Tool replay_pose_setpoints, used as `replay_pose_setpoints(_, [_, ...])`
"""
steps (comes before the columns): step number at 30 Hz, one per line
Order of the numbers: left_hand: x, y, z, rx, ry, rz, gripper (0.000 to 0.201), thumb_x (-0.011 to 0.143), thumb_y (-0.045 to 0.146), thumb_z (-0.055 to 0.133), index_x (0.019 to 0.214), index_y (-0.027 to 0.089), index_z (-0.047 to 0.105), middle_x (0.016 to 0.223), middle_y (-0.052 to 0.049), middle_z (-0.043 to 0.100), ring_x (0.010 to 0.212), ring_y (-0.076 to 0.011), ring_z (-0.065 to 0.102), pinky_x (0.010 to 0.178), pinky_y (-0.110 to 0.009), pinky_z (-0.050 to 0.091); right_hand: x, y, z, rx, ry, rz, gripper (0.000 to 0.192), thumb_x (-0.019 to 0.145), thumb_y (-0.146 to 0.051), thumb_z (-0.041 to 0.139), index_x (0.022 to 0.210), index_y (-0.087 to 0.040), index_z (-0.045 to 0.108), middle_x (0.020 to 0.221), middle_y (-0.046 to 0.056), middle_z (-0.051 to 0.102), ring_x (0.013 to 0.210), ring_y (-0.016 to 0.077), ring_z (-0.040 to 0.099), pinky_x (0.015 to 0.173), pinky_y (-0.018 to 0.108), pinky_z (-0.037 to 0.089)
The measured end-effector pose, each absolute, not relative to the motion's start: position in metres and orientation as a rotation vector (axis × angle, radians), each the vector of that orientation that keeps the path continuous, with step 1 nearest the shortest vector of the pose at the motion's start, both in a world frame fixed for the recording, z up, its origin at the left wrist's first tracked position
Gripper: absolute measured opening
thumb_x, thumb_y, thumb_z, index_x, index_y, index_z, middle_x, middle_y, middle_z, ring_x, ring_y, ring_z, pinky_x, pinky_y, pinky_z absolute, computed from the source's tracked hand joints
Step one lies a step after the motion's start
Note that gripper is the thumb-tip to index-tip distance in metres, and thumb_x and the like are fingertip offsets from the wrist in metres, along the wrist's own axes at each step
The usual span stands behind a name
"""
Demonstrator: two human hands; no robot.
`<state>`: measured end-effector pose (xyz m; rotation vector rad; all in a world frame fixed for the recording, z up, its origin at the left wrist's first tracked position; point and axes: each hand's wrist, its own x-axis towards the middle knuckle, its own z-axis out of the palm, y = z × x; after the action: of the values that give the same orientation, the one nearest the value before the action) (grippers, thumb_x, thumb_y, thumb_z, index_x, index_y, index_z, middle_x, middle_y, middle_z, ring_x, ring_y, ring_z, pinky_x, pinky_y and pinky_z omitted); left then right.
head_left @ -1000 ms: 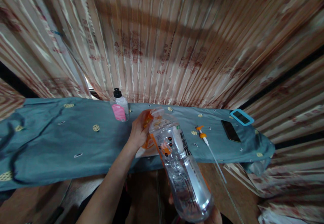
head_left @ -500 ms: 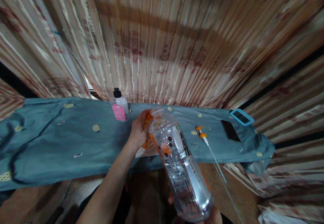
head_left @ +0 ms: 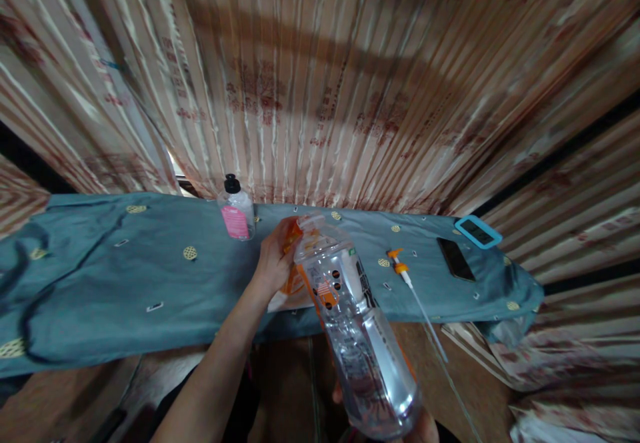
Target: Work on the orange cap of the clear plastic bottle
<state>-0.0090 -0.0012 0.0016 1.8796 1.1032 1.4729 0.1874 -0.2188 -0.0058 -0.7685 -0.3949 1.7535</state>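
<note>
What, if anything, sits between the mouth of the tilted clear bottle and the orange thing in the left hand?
Nothing visible. The clear bottle mouth sits right against the orange object gripped by the left hand; the pump nozzle lies off to the side.

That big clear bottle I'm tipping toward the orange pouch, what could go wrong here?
The clear bottle is tilted with its open mouth at the orange pouch, which only the left hand steadies; liquid could miss and wet the blue cloth. The right hand grips just its base, so it may slip.

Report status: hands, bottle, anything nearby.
Left hand grips orange pouch. Right hand holds big clear bottle tilted at it. Pump head lies right, apart.
</note>
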Motion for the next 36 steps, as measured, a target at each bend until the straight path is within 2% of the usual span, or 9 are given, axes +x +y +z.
replay_pose_setpoints(4, [-0.008, -0.001, 0.001, 1.865, 1.121, 1.485, 0.042, 0.092, 0.051, 0.047, 0.112, 0.018, 0.063, 0.112, -0.011, 0.073, 0.102, -0.0277, 0.068, 0.090, -0.039, 0.053, 0.187, -0.223, -0.010, -0.782, -0.389, 1.699, 0.068, 0.051, -0.060, 0.090, 0.110, -0.027, 0.078, 0.103, 0.015, 0.080, 0.087, 0.0290, 0.078, 0.069, 0.032, 0.061])
replay_pose_setpoints(7, [-0.008, -0.001, 0.000, 1.843, 1.125, 1.488, 0.042, 0.092, 0.052, 0.048, 0.113, 0.019, 0.062, 0.111, -0.010, 0.074, 0.103, -0.0275, 0.068, 0.091, -0.039, 0.053, 0.187, -0.221, -0.010, -0.779, -0.395, 1.720, 0.068, 0.052, -0.062, 0.089, 0.106, -0.022, 0.079, 0.099, 0.016, 0.080, 0.082, 0.0265, 0.078, 0.068, 0.029, 0.061])
replay_pose_setpoints(11, [-0.008, -0.001, 0.000, 1.838, 1.107, 1.488, 0.042, 0.092, 0.052, 0.048, 0.114, 0.019, 0.063, 0.115, -0.010, 0.073, 0.105, -0.0275, 0.068, 0.094, -0.040, 0.052, 0.184, -0.219, -0.006, -0.770, -0.336, 1.709, 0.067, 0.047, -0.058, 0.093, 0.104, -0.027, 0.080, 0.104, 0.012, 0.080, 0.078, 0.0258, 0.078, 0.064, 0.029, 0.061])
replay_pose_setpoints(20, [-0.008, -0.002, 0.004, 1.852, 1.135, 1.464, 0.044, 0.093, 0.053, 0.046, 0.114, 0.019, 0.063, 0.114, -0.011, 0.073, 0.105, -0.0277, 0.068, 0.094, -0.039, 0.053, 0.188, -0.222, -0.012, -0.744, -0.379, 1.713, 0.069, 0.052, -0.058, 0.091, 0.113, -0.029, 0.076, 0.106, 0.014, 0.080, 0.085, 0.0294, 0.078, 0.068, 0.032, 0.062])
replay_pose_setpoints(23, [-0.009, -0.002, 0.003, 1.856, 1.125, 1.451, 0.042, 0.093, 0.051, 0.046, 0.114, 0.019, 0.062, 0.114, -0.011, 0.073, 0.106, -0.0280, 0.068, 0.095, -0.040, 0.052, 0.188, -0.221, -0.011, -0.746, -0.373, 1.708, 0.066, 0.050, -0.059, 0.091, 0.110, -0.036, 0.077, 0.106, 0.010, 0.080, 0.086, 0.0308, 0.078, 0.067, 0.034, 0.062])
replay_pose_setpoints(28, [-0.008, -0.001, 0.001, 1.863, 1.118, 1.479, 0.040, 0.093, 0.051, 0.046, 0.112, 0.019, 0.063, 0.110, -0.010, 0.074, 0.101, -0.0269, 0.068, 0.091, -0.040, 0.053, 0.185, -0.216, -0.002, -0.793, -0.421, 1.756, 0.068, 0.046, -0.061, 0.092, 0.101, -0.024, 0.080, 0.097, 0.013, 0.081, 0.083, 0.0258, 0.078, 0.068, 0.027, 0.062])
replay_pose_setpoints(32, [-0.007, -0.001, 0.002, 1.866, 1.117, 1.490, 0.041, 0.093, 0.052, 0.046, 0.110, 0.019, 0.063, 0.108, -0.009, 0.074, 0.100, -0.0266, 0.069, 0.090, -0.039, 0.054, 0.186, -0.216, -0.002, -0.826, -0.377, 1.728, 0.068, 0.041, -0.061, 0.093, 0.098, -0.027, 0.081, 0.098, 0.010, 0.081, 0.083, 0.0285, 0.078, 0.065, 0.030, 0.062])
replay_pose_setpoints(36, [-0.007, -0.003, 0.005, 1.849, 1.117, 1.470, 0.038, 0.092, 0.051, 0.048, 0.109, 0.020, 0.064, 0.110, -0.010, 0.074, 0.102, -0.0274, 0.068, 0.093, -0.040, 0.053, 0.193, -0.222, -0.015, -0.846, -0.433, 1.752, 0.072, 0.048, -0.067, 0.088, 0.104, -0.022, 0.080, 0.099, 0.017, 0.080, 0.087, 0.0280, 0.078, 0.070, 0.029, 0.061])
